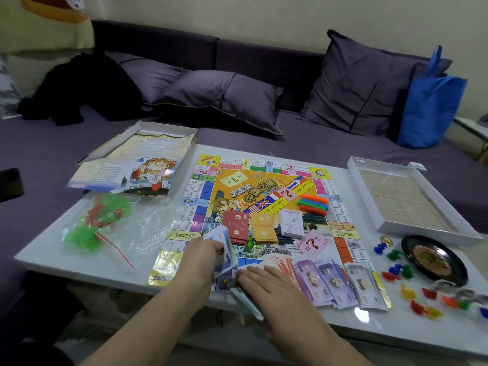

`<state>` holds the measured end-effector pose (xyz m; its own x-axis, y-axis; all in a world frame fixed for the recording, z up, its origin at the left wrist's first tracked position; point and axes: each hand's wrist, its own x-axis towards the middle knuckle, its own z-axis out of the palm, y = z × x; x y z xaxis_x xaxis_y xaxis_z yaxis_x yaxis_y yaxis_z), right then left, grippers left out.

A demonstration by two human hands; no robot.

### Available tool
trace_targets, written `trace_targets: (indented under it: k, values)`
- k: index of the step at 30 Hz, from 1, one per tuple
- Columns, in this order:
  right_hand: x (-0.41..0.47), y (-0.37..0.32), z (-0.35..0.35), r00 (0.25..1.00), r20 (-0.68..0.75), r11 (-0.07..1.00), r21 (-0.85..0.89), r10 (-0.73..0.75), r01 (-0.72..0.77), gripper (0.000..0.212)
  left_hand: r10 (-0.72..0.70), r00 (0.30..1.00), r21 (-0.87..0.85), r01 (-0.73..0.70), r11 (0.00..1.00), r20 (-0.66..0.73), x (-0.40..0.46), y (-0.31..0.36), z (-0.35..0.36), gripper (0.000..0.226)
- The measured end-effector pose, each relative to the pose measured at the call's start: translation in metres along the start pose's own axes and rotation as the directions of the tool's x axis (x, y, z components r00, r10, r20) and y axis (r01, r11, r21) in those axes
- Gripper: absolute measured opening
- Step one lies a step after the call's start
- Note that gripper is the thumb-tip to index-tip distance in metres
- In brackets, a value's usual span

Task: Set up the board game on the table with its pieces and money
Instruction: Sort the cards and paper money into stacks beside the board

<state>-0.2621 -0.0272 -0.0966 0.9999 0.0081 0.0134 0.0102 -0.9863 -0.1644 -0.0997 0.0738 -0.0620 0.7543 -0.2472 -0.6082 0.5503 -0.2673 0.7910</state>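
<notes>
Your left hand (203, 256) grips a banknote wad (223, 256), right hand (266, 282) flat on fanned notes (280, 262); careless pressure could scatter them.

Dim, soft indoor light; glare on the white table (364, 317); wide-angle edge warping.

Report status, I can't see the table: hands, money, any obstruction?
Left hand grips a banknote stack. Right hand flat on fanned notes on the board. Nothing blocking.
</notes>
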Motion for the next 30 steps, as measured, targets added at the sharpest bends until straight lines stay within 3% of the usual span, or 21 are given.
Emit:
trace_targets:
  k: [2, 7, 13, 16, 19, 21, 25, 30]
  values:
    - [0.001, -0.002, -0.009, 0.999, -0.03, 0.997, 0.076, 0.032, -0.03, 0.092, 0.007, 1.0, -0.045, -0.006, 0.999, 0.009, -0.002, 0.002, -0.001, 0.002]
    - [0.001, -0.005, -0.023, 0.953, -0.06, 0.871, 0.426, 0.298, -0.246, 0.073, 0.04, 0.998, -0.172, -0.03, 0.985, 0.056, -0.005, 0.005, -0.01, 0.03]
    - [0.009, -0.009, -0.032, 0.823, -0.166, 0.565, 0.798, 0.543, -0.212, 0.026, 0.086, 0.982, -0.34, -0.024, 0.94, 0.17, -0.016, 0.012, -0.01, 0.026]
    - [0.016, -0.008, -0.045, 0.72, -0.065, 0.291, 0.936, 0.691, -0.195, 0.013, 0.086, 0.968, -0.423, 0.022, 0.906, 0.235, -0.023, 0.016, -0.009, 0.031]
    - [0.019, -0.001, -0.057, 0.659, -0.026, 0.175, 0.971, 0.752, -0.161, 0.007, 0.064, 0.956, -0.469, 0.081, 0.88, 0.286, -0.03, 0.018, -0.008, 0.036]
    - [0.018, 0.005, -0.061, 0.661, -0.048, 0.213, 0.962, 0.749, -0.172, 0.006, 0.045, 0.943, -0.459, 0.118, 0.881, 0.328, -0.037, 0.017, -0.005, 0.034]
    - [0.014, 0.009, -0.06, 0.739, -0.2, 0.408, 0.907, 0.643, -0.109, 0.005, 0.043, 0.909, -0.427, 0.153, 0.891, 0.415, -0.049, 0.016, 0.002, 0.018]
    - [0.012, 0.013, -0.049, 0.838, -0.393, 0.84, 0.525, 0.38, -0.134, 0.041, 0.052, 0.884, -0.419, 0.168, 0.892, 0.465, -0.056, 0.013, 0.008, 0.028]
